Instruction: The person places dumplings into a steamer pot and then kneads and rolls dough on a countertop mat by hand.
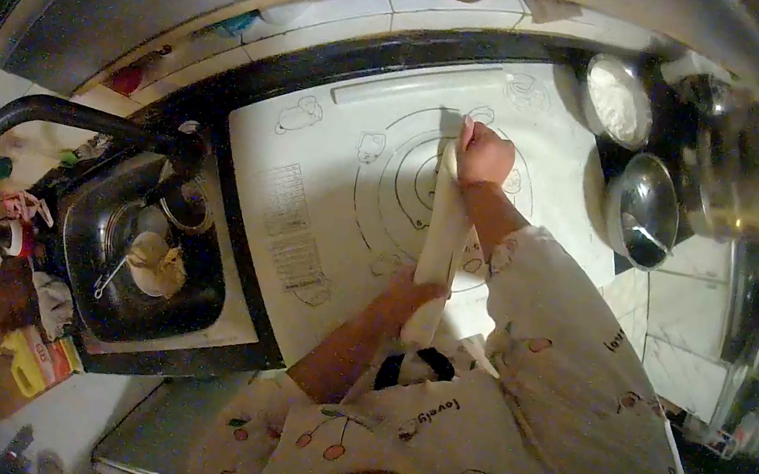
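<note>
A long pale strip, perhaps a folded sheet of dough, stretches from near my body towards the back of a white printed pastry mat. My right hand is closed around its far end. Lower down, my left hand grips the strip's near part, its fingers partly hidden. Beneath the strip, the mat shows printed rings and small cartoon figures. A pale rolling pin lies across the mat's back edge.
To the right stand a bowl of white flour, a metal bowl with a spoon inside, and a large pot. At left, a black sink with a tall faucet holds dishes. A yellow bottle lies lower left.
</note>
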The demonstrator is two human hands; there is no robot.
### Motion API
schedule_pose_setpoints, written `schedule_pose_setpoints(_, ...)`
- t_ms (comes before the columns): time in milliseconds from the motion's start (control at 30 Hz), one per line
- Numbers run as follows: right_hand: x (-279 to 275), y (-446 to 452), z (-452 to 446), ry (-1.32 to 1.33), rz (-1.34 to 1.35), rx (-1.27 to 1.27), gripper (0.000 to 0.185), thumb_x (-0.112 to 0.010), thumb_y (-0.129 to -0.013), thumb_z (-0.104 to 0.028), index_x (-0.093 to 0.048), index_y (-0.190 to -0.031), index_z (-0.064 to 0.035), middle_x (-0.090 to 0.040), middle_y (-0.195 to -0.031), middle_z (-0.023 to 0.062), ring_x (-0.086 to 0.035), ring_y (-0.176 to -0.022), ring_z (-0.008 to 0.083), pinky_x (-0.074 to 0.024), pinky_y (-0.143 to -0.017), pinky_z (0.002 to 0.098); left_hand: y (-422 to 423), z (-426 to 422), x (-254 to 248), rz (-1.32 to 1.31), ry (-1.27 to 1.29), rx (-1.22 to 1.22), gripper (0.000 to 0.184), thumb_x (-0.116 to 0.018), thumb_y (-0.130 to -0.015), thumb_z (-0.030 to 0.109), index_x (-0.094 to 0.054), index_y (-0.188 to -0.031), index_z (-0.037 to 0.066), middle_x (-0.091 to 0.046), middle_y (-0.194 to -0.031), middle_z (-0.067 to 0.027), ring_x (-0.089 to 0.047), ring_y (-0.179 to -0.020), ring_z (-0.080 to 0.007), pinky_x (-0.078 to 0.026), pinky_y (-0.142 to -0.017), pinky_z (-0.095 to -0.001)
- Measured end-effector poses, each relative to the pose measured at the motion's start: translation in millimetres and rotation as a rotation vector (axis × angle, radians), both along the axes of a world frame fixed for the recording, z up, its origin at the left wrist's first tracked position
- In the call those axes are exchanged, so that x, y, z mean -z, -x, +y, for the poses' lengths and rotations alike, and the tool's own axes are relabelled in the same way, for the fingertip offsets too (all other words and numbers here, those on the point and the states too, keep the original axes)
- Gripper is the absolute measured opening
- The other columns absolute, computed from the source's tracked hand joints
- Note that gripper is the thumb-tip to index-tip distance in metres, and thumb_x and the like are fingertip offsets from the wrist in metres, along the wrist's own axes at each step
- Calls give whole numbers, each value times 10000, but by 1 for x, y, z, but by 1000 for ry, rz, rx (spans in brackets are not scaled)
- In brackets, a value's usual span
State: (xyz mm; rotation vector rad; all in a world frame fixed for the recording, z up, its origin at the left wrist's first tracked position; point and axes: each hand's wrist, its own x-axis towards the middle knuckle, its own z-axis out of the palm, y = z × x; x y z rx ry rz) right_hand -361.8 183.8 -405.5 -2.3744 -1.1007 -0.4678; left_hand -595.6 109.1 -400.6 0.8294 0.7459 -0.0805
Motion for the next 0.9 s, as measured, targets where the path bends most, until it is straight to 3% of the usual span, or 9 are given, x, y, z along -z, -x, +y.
schedule_pose_setpoints(100, -10, -1, 11, 88, 147, 54, 424, -488, -917, -391, -626, -688, -63, -600, -649, 165, -562, -575, 392, -457, -572, 459, 12, -12, -2, -4, 183, -201, 463, -682, -780, 289, -546, -1121, 6, -594, -881, -95, -576, -725, -214, -490, -618, -387)
schedule_pose_setpoints(267, -31, 44, -43, 65, 320, -197, 404, -529, -870, -404, -616, -751, -28, -609, -741, 204, -591, -724, 386, -469, -634, 473, 26, -17, 4, 99, 297, -161, 454, -677, -811, 341, -560, -1109, 19, -600, -895, -88, -576, -746, -207, -482, -688, -381)
schedule_pose_setpoints(333, -74, 80, -68, 92, 404, -149, 419, -538, -864, -402, -609, -675, -35, -597, -729, 193, -580, -701, 382, -458, -619, 476, 24, -19, 18, 56, 255, -133, 448, -668, -819, 344, -563, -1109, 19, -601, -899, -86, -576, -749, -205, -482, -689, -378)
schedule_pose_setpoints(367, -76, 100, -76, 156, 524, -40, 300, -625, -829, -313, -628, -724, -31, -592, -687, 178, -594, -662, 336, -466, -597, 415, 23, -19, 23, 32, 221, -100, 446, -663, -823, 346, -564, -1109, 18, -602, -901, -86, -576, -751, -204, -482, -690, -377)
schedule_pose_setpoints(433, -45, 125, -85, -23, 197, -191, 318, -589, -840, -305, -594, -663, -40, -569, -645, 158, -561, -619, 347, -433, -575, 452, 19, -20, 31, 18, 148, -27, 441, -654, -832, 349, -566, -1109, 18, -604, -904, -84, -575, -754, -201, -481, -692, -374)
schedule_pose_setpoints(600, -11, 81, -41, 90, 40, -115, 231, -510, -879, -236, -537, -763, -38, -531, -755, 171, -501, -738, 393, -375, -640, 494, 30, -25, 4, 14, 61, 60, 430, -632, -852, 356, -571, -1109, 16, -608, -913, -80, -574, -761, -196, -480, -697, -366)
schedule_pose_setpoints(700, -14, 42, 1, -35, 38, -8, 263, -459, -909, -242, -568, -784, -37, -548, -790, 176, -520, -762, 391, -407, -678, 498, 37, -30, -11, -118, 179, -182, 428, -614, -866, 364, -576, -1109, 15, -610, -919, -77, -572, -762, -193, -479, -699, -359)
schedule_pose_setpoints(767, -5, 15, 28, 54, -37, 94, 268, -490, -902, -290, -621, -809, -76, -593, -832, 144, -561, -792, 342, -436, -668, 473, 42, -31, -15, 18, 93, -207, 423, -612, -867, 363, -576, -1107, 17, -608, -912, -71, -566, -762, -190, -478, -693, -353)
schedule_pose_setpoints(900, -19, 13, 42, 107, 288, 160, 454, -416, -930, -408, -651, -793, -44, -632, -852, 193, -602, -820, 377, -469, -735, 472, 47, -29, 11, 119, 161, -261, 424, -624, -865, 336, -563, -1152, 30, -614, -954, -70, -568, -817, -180, -476, -711, -338)
